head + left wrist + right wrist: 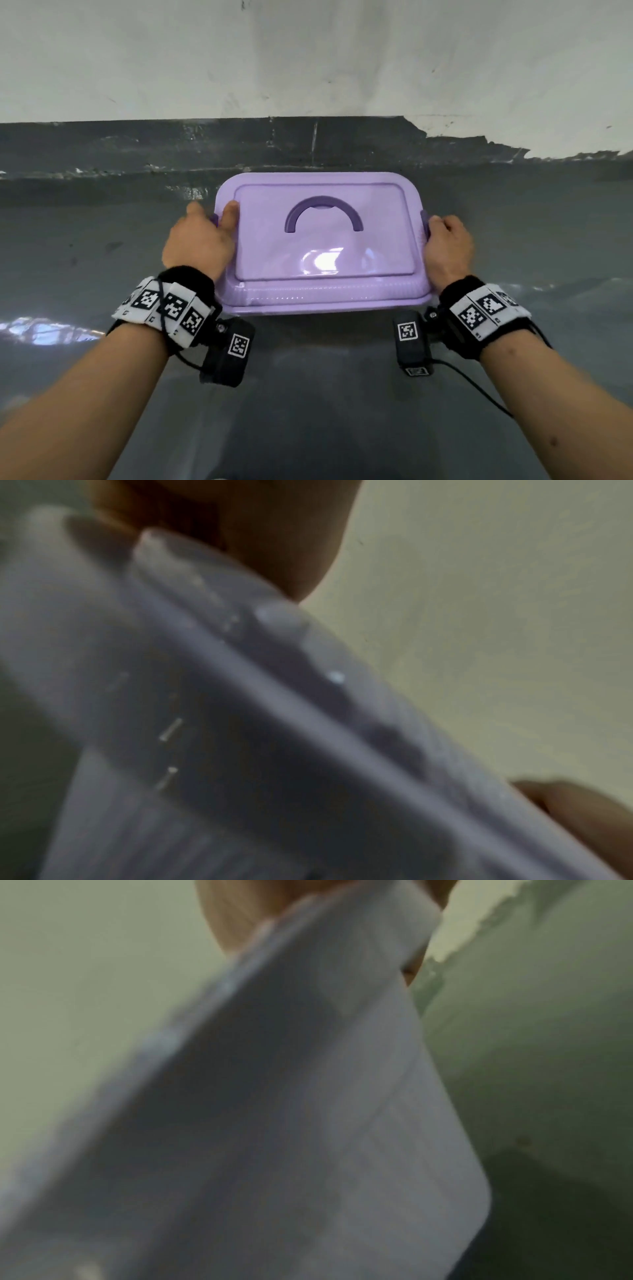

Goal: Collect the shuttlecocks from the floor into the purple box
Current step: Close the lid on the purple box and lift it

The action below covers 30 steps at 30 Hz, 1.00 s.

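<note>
The purple box (322,291) sits between my hands in the head view, its lid on and a darker arched handle (323,214) lying flat on top. My left hand (202,236) grips the box's left end, thumb on the lid's edge beside the side latch. My right hand (447,243) grips the right end, fingers curled round the darker side latch (424,224). Both wrist views are blurred and filled by the box's pale side (240,723) (274,1096). No shuttlecock shows in any view.
A glossy grey floor (308,394) lies under the box. Just behind the box rises a wall (308,51), grey along its foot with peeling paint and white above it.
</note>
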Each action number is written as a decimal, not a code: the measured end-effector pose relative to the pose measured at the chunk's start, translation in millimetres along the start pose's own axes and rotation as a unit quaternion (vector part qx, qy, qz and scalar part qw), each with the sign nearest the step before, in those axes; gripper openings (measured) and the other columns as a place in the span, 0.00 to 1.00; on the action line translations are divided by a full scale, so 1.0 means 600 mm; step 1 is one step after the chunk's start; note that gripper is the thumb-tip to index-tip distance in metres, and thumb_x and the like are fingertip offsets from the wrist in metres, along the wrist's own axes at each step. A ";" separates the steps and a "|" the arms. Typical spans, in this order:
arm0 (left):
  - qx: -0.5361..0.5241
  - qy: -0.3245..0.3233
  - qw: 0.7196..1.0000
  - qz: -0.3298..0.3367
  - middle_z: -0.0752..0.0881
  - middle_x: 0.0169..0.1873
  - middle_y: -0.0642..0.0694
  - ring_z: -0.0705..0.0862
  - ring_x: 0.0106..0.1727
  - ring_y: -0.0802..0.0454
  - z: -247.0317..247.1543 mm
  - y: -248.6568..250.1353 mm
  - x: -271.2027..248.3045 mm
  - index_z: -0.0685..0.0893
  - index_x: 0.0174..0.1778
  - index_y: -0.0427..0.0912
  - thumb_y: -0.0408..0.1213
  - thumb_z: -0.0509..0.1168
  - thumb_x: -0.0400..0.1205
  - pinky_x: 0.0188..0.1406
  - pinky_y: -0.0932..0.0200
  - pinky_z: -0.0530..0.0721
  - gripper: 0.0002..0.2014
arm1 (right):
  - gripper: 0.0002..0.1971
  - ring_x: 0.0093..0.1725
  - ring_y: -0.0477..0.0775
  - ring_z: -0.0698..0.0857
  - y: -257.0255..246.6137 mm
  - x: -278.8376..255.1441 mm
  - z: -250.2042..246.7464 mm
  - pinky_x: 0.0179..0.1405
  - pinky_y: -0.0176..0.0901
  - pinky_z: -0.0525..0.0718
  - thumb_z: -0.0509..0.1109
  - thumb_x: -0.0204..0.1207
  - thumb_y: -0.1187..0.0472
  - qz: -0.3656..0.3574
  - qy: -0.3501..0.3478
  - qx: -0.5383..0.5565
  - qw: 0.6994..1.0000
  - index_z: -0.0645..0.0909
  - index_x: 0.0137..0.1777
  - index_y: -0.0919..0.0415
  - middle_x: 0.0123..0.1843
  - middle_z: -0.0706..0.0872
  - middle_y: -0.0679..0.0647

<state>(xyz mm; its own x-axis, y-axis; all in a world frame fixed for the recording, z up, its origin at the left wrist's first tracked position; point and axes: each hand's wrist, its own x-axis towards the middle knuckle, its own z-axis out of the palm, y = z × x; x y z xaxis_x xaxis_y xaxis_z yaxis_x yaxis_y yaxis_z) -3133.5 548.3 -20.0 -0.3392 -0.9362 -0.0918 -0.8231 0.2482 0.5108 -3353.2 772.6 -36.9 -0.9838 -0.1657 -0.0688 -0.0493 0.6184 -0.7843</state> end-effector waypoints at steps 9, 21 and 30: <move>-0.322 -0.006 0.947 0.007 0.85 0.45 0.49 0.81 0.48 0.52 0.005 -0.043 0.021 0.82 0.61 0.36 0.35 0.67 0.81 0.51 0.59 0.77 0.13 | 0.25 0.58 0.53 0.83 -0.010 -0.022 0.049 0.67 0.48 0.79 0.73 0.73 0.49 -0.024 -0.071 0.136 0.988 0.80 0.69 0.58 0.60 0.83 0.54; -0.251 0.090 0.964 -0.002 0.80 0.69 0.45 0.78 0.70 0.53 0.016 -0.045 0.192 0.73 0.76 0.41 0.48 0.60 0.85 0.73 0.62 0.70 0.25 | 0.28 0.78 0.64 0.64 -0.108 0.033 0.194 0.79 0.53 0.61 0.49 0.82 0.49 -0.216 -0.031 -0.088 0.972 0.63 0.82 0.53 0.81 0.64 0.62; -0.107 0.117 0.985 0.062 0.70 0.76 0.33 0.67 0.77 0.36 -0.005 -0.036 0.163 0.72 0.76 0.41 0.46 0.55 0.86 0.76 0.46 0.65 0.24 | 0.25 0.85 0.51 0.52 -0.128 0.016 0.162 0.82 0.64 0.47 0.44 0.85 0.48 -0.230 -0.076 -0.238 0.941 0.55 0.83 0.43 0.86 0.55 0.47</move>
<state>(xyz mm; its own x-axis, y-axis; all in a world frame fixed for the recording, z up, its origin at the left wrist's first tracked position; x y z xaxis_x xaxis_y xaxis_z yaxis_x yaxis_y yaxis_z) -3147.7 450.8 -37.3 -0.2951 -0.9402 0.1698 -0.6591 0.3290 0.6762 -3342.2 649.1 -37.1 -0.8053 -0.5852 0.0955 -0.5711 0.7222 -0.3903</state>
